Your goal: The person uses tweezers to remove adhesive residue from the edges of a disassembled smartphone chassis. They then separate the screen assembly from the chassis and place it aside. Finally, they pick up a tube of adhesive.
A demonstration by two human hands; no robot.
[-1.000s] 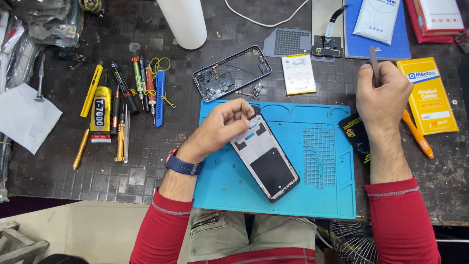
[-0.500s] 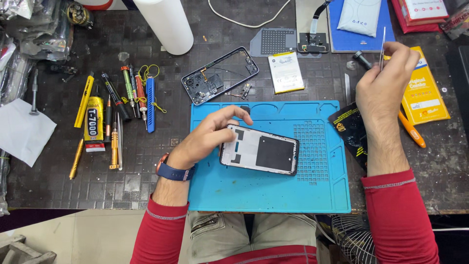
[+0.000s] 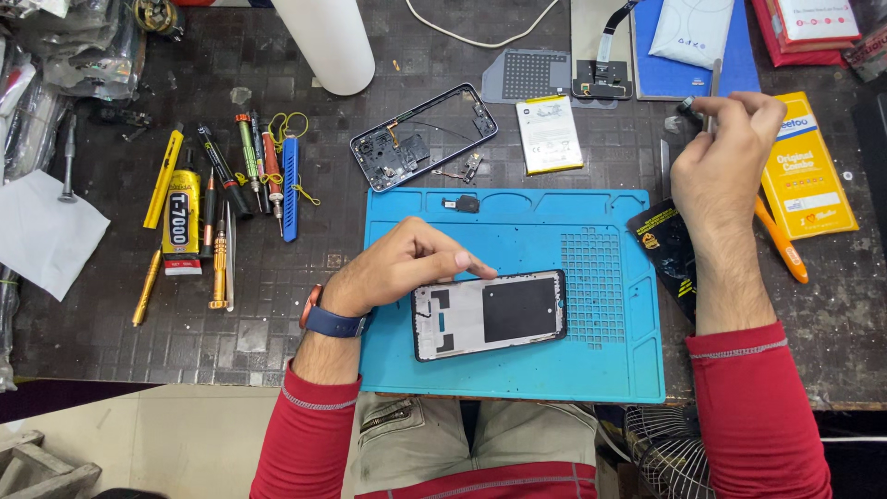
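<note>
From my head camera, my left hand (image 3: 397, 268) curls loosely, fingertips pressing the top edge of the flat black-and-white phone display frame (image 3: 488, 314), which lies face down on the ribbed blue silicone mat (image 3: 517, 370) on the dark tiled worktop (image 3: 277, 296). My right hand (image 3: 721, 152) pinches a slim metal tweezer (image 3: 713, 79) upright, beside the glossy yellow cardboard box (image 3: 806, 171).

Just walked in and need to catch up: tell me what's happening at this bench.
A person is taking a phone apart. The left hand rests fingertips on the top edge of a phone screen assembly, lying face down on the blue mat. The right hand holds a thin metal tool upright. The emptied phone frame lies beyond the mat.
</note>
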